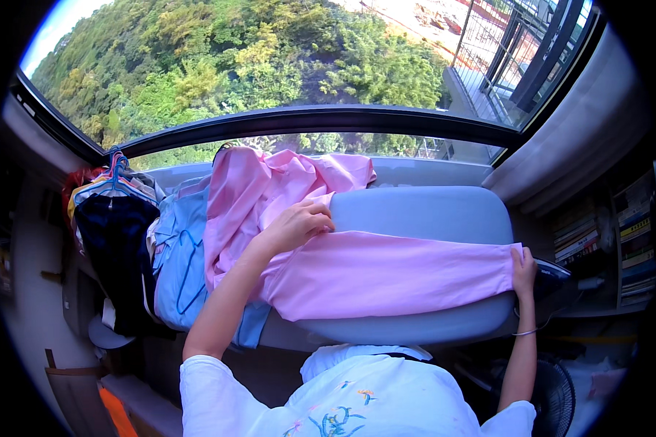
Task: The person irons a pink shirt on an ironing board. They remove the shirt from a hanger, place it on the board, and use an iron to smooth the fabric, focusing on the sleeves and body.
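A pink shirt (pixel 244 182) is bunched at the left of a blue-grey ironing board (pixel 423 207). One long sleeve (pixel 393 277) of it lies nearly flat across the board, its cuff end at the right edge. My left hand (pixel 299 224) pinches the fabric along the sleeve's upper edge, near the bunched part; its fingertips are curled. At the far right, my right hand (pixel 523 273) grips the cuff end, with the thumb hidden. Just beyond that hand stands a dark iron (pixel 552 272), partly covered by it.
Left of the board are a light blue garment (pixel 182 255) with a blue hanger on it, a dark garment (pixel 116 240) and several hangers (pixel 116 182). A window (pixel 306 120) runs behind. Bookshelves (pixel 634 247) stand right, above a black fan (pixel 557 393).
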`<move>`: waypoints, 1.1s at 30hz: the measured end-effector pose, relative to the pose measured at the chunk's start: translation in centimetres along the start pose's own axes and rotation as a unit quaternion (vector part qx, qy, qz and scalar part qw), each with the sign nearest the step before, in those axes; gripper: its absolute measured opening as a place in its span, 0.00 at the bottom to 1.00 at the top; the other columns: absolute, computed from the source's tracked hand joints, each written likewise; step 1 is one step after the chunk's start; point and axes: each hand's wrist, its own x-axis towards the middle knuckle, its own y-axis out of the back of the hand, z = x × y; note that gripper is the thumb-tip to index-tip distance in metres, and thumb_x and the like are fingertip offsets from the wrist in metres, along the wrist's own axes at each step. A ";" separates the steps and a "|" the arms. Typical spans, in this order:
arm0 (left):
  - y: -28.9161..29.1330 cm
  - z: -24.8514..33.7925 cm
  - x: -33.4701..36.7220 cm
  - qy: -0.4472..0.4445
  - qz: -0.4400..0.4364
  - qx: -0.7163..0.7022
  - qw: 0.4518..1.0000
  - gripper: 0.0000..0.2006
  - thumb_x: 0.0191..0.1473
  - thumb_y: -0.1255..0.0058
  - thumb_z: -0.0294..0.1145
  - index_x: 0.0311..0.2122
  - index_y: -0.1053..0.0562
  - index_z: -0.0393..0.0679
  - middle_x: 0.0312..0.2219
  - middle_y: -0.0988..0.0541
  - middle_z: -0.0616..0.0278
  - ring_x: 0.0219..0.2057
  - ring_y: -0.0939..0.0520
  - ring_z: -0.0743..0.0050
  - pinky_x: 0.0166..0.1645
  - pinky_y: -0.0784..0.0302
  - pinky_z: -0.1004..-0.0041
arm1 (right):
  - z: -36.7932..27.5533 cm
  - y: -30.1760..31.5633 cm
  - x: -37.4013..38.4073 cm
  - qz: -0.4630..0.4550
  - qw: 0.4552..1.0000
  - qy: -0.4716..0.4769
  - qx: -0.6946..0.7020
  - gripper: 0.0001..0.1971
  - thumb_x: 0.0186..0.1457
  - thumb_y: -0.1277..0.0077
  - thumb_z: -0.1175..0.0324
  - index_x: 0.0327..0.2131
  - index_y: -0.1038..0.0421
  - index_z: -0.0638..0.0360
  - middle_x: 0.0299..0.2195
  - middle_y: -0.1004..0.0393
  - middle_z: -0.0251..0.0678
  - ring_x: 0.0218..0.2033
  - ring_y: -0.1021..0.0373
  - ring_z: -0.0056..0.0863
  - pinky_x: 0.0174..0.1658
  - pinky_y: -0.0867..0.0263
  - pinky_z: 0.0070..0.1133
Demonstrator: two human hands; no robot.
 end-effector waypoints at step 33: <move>-9.2 12.7 2.1 0.129 -0.010 0.041 0.991 0.31 0.58 0.57 0.47 0.62 0.43 0.41 0.65 0.50 0.51 0.66 0.52 0.55 0.67 0.64 0.50 | -1.9 -0.8 6.1 -0.059 0.993 0.012 -0.101 0.17 0.61 0.55 0.58 0.31 0.32 0.65 0.29 0.26 0.57 0.33 0.27 0.52 0.33 0.32 0.38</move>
